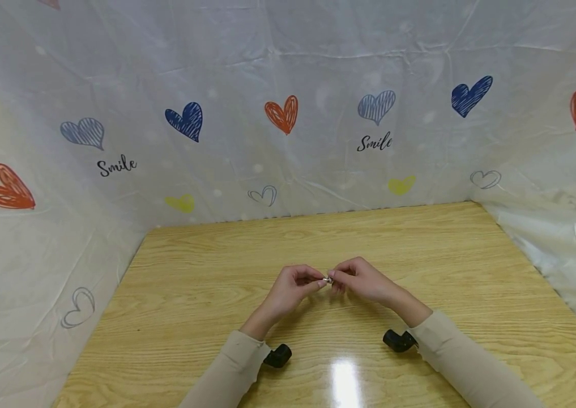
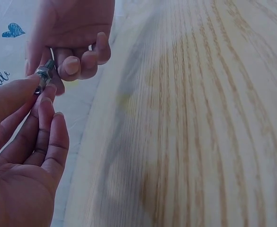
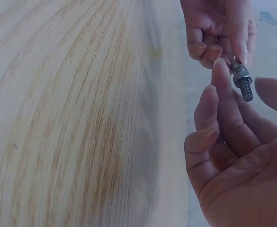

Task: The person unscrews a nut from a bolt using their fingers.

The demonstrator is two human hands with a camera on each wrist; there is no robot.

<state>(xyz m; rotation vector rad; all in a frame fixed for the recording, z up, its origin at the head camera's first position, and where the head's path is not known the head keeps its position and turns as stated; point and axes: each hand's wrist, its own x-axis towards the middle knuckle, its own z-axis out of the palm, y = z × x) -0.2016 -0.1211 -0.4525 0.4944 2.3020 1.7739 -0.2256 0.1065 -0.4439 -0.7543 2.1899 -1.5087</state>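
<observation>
A small silver bolt (image 3: pixel 246 90) carries a hex nut (image 3: pixel 242 75) partway along its thread. My left hand (image 1: pixel 290 288) pinches one end of it between thumb and fingertips; that end is partly hidden by the fingers. The threaded end (image 2: pixel 49 63) points toward my right hand (image 1: pixel 364 280). In the right wrist view, the right thumb (image 3: pixel 271 92) stands just off the nut, while the fingers curve loosely behind and beside the bolt. Both hands meet over the middle of the table.
The wood-grain table (image 1: pixel 206 266) lies beneath both hands. A white sheet with printed hearts (image 1: pixel 318 62) hangs behind it and along both sides. Black angled pieces (image 1: pixel 278 356) show beside the two beige sleeves (image 1: pixel 234 362). Light glares off the table's near part.
</observation>
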